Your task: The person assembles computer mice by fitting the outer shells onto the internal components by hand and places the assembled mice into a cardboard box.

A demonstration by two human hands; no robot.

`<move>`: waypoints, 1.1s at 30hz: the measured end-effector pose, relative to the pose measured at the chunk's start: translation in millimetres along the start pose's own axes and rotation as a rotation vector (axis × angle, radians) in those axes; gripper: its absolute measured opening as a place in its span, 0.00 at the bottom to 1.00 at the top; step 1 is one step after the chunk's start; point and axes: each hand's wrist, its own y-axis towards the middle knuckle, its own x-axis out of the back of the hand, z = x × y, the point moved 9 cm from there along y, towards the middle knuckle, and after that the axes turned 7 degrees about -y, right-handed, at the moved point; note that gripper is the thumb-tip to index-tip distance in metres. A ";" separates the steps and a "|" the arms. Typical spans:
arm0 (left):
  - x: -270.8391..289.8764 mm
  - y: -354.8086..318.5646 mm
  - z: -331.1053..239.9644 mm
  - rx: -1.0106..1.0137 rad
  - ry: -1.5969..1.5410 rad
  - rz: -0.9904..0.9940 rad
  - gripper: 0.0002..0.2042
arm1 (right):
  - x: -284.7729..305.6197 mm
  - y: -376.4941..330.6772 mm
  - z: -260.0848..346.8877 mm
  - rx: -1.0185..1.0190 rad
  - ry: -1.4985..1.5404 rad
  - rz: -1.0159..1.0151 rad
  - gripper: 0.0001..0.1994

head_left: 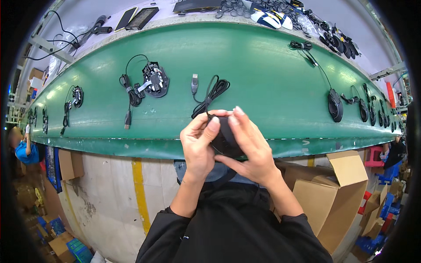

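Between my two hands, just over the near edge of the green conveyor belt, is a black computer mouse. My left hand grips its left side, thumb on top. My right hand wraps the right side, fingers over the front and thumb at the rear. From its front a bundled black cable runs onto the belt, where its USB plug lies. Left of that lies an opened mouse with inner parts exposed, its tied cable alongside.
Finished-looking black mice with cables line the belt at right; more opened ones lie at left. A shelf behind holds loose black parts. An open cardboard box stands by my right side. Another person is far left.
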 end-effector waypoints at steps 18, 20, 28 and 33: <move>-28.6 7.1 -1.6 -0.008 -0.152 0.395 0.38 | -13.1 -32.2 -55.5 -0.778 1.340 0.055 0.29; -29.6 8.7 -11.5 -0.122 -0.016 0.502 0.39 | -26.6 -40.0 -46.4 -0.898 1.743 0.237 0.28; -1.6 7.4 -3.0 -0.114 -0.023 0.350 0.25 | 24.6 -20.8 -30.2 -0.274 0.444 -0.026 0.30; 9.2 0.1 6.8 -0.140 -0.072 0.162 0.24 | 30.3 -17.8 -16.9 -0.140 0.063 -0.291 0.21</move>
